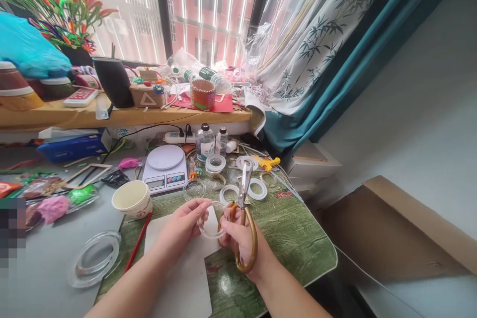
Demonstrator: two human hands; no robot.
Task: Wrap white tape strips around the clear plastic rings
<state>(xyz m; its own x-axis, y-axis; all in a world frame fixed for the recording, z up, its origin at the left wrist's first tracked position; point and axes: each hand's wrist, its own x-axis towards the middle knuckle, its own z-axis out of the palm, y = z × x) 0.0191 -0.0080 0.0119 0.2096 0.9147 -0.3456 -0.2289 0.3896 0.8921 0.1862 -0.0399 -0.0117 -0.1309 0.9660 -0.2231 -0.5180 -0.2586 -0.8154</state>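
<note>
My left hand [188, 216] pinches the left edge of a clear resin-like ring [212, 236]. On the ring's other side is my right hand [240, 238], its thumb and fingertips at the rim. That hand also carries scissors [254, 241] with gold-brown handles, blades pointing up and away. Beneath both hands lies a sheet of white paper or card [182, 278]. Just beyond the scissors are white ring moulds [258, 189], a stack of rings [215, 163] and another clear ring [194, 190].
A kitchen scale [164, 169] stands behind, with two bottles [205, 143] to its right. At left are a paper cup [132, 198], a red pencil-like stick [138, 243] and stacked clear rings [95, 259]. A yellow tool [269, 163] lies at the back right.
</note>
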